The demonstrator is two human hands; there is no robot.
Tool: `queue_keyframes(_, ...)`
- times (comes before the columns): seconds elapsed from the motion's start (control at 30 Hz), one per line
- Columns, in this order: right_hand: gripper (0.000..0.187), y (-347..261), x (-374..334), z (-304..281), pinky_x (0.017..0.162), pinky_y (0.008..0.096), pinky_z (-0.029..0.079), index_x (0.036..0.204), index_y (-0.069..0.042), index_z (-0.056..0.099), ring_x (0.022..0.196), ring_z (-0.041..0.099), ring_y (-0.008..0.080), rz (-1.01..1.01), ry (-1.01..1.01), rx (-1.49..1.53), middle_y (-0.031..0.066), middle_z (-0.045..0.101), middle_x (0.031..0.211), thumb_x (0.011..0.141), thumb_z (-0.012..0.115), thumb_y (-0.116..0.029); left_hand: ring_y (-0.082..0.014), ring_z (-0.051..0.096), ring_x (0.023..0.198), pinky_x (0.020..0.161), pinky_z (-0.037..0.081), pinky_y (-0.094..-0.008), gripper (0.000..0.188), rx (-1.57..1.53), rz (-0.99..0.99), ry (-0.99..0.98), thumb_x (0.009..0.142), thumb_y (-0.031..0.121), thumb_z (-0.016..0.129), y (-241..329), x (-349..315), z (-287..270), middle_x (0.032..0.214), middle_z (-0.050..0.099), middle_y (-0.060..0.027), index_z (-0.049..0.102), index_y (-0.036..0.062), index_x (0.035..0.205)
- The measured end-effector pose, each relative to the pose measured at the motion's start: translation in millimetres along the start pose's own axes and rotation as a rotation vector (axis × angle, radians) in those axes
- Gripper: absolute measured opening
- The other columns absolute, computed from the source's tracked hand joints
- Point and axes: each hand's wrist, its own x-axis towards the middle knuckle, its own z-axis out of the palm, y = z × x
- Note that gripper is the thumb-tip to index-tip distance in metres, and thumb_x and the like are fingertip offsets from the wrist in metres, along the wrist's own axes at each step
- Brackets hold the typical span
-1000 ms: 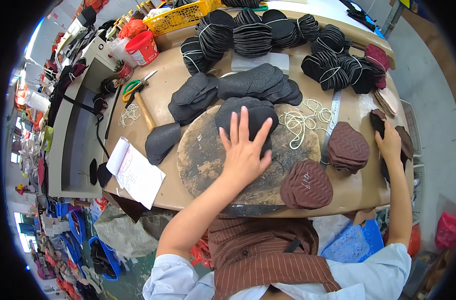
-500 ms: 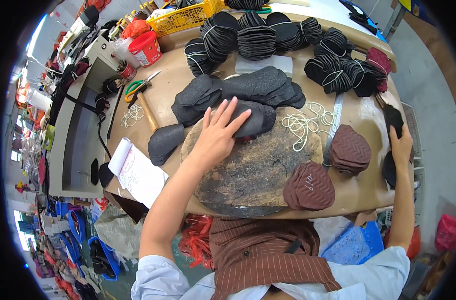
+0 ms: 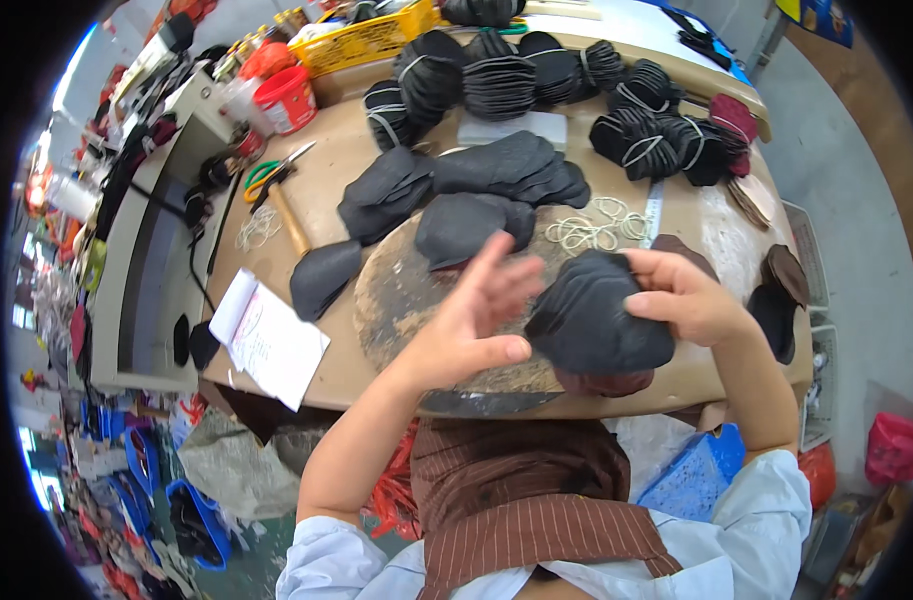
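My right hand (image 3: 701, 300) grips a stack of rounded black cut pieces (image 3: 601, 315), thumb on top, above the right side of a round worn wooden block (image 3: 391, 315). To its left, my left hand (image 3: 476, 320) is raised over the block, slightly blurred, fingers apart and holding nothing. Its thumb points toward the held stack. Under that stack, a pile of brown cut pieces (image 3: 604, 384) shows only in part. A second brown pile (image 3: 686, 252) is mostly hidden behind my right hand. Another black stack (image 3: 458, 230) lies on the block's far edge.
Loose black piles (image 3: 511, 165) lie behind the block, with string-tied black bundles (image 3: 498, 75) farther back. Pale string (image 3: 596, 235) lies at the block's far right. On the left are a hammer (image 3: 291, 220), scissors (image 3: 266, 178) and a paper pad (image 3: 268, 338). Black pieces (image 3: 773, 320) lie by the right edge.
My right hand has come in from the table's right edge, bringing the black stack over the block. My left hand has lifted off the black stack on the block and moved nearer me.
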Motion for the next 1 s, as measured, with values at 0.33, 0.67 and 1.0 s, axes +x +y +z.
queue_keyframes(0.33,0.041,36,24,104,0.07,0.0298,0.053,0.118,0.004,0.056,0.084,0.068,0.0195,-0.354,0.301,-0.835,0.0151,0.068,0.098,0.083,0.069,-0.011,-0.0124,0.056,0.098,0.088,0.045,-0.0276,0.016,0.226,0.128,0.609,0.092,0.003,0.057,-12,-78,44,0.105,0.063,-0.005,0.062,-0.0033,0.106)
queue_keyframes(0.67,0.036,37,13,125,0.074,0.0325,0.053,0.116,0.002,0.06,0.087,0.068,0.0323,-0.315,0.002,-0.709,0.0202,0.067,0.1,0.081,0.068,-0.003,-0.0197,0.053,0.116,0.103,0.037,-0.0362,0.039,-0.015,0.165,0.373,0.079,0.0,0.07,-16,-122,19,0.123,0.059,-0.011,0.059,-0.0025,0.116)
queue_keyframes(1.0,0.057,39,8,123,0.085,0.0354,0.053,0.126,0.003,0.053,0.103,0.064,0.0331,-0.647,0.069,-0.97,0.0191,0.061,0.119,0.072,0.069,0.004,-0.018,0.057,0.109,0.097,0.041,-0.0325,0.03,0.215,0.316,0.338,0.08,-0.008,0.064,-7,-131,30,0.115,0.065,-0.0095,0.065,-0.0031,0.109)
